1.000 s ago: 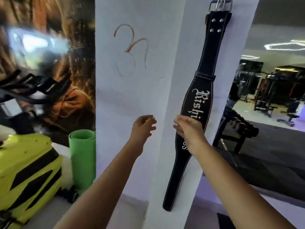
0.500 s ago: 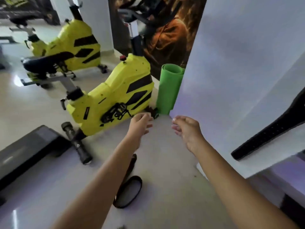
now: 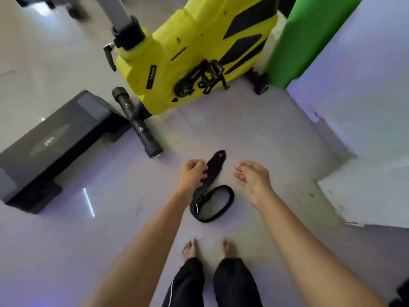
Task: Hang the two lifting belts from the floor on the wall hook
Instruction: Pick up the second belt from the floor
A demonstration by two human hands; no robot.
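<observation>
A black lifting belt [image 3: 218, 208] lies on the pale floor just ahead of my bare feet, its lower part curled into a loop and its tip pointing away toward the bike. My left hand [image 3: 192, 176] hovers over the belt's left side with fingers loosely curled, holding nothing. My right hand [image 3: 253, 180] is to the right of the belt, fingers apart and empty. The wall hook and the hung belt are out of view.
A yellow exercise bike [image 3: 190, 52] stands close ahead, its black foot bar [image 3: 138, 122] reaching toward the belt. A dark step platform [image 3: 53, 140] sits at left. A green rolled mat [image 3: 294, 41] leans by the white pillar [image 3: 358, 96] at right.
My view swung down from the belt hanging on the pillar to the floor. Both hands dropped from the hung belt to either side of the belt on the floor.
</observation>
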